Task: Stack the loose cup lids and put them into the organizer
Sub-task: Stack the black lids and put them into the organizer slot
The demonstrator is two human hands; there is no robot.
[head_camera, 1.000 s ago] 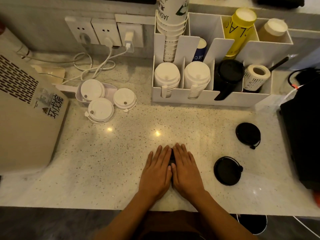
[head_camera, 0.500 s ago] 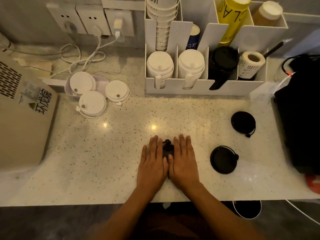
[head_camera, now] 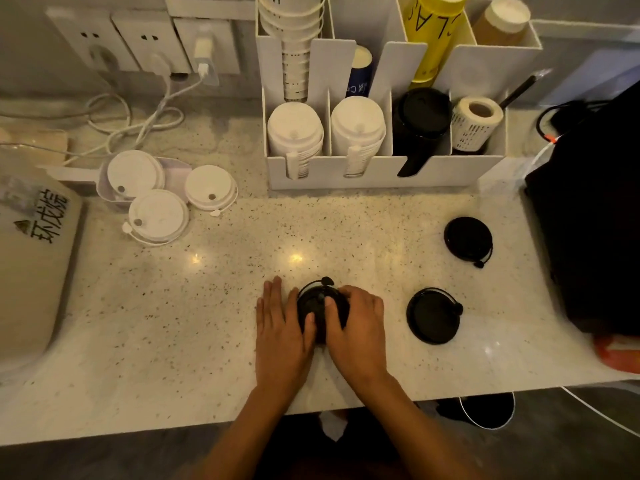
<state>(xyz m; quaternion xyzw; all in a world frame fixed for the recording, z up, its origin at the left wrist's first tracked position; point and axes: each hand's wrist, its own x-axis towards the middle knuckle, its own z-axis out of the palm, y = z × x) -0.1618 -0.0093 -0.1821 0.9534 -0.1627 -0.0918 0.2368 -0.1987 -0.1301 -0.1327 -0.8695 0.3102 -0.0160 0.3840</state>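
Observation:
A black cup lid [head_camera: 320, 304] lies on the speckled counter near the front edge, between my two hands. My right hand [head_camera: 360, 327] grips it, fingers curled over its far right rim and thumb on top. My left hand [head_camera: 280, 323] lies flat beside it with straight fingers, its thumb touching the lid. Two more black lids [head_camera: 433, 315] [head_camera: 467, 239] lie loose to the right. Three white lids [head_camera: 135, 173] [head_camera: 157, 216] [head_camera: 209, 187] lie at the back left. The white organizer [head_camera: 381, 173] holds two white lid stacks [head_camera: 294, 128] and a black stack [head_camera: 420, 112].
A beige machine [head_camera: 31, 258] fills the left edge, with white cables [head_camera: 138, 123] and wall sockets behind it. A black bag [head_camera: 595, 220] stands at the right edge. The organizer also holds a label roll [head_camera: 476, 121], paper cups and a yellow bottle [head_camera: 434, 36].
Both hands lay flat side by side covering the black lid. They have parted, the lid shows between them, and my right fingers have curled around it.

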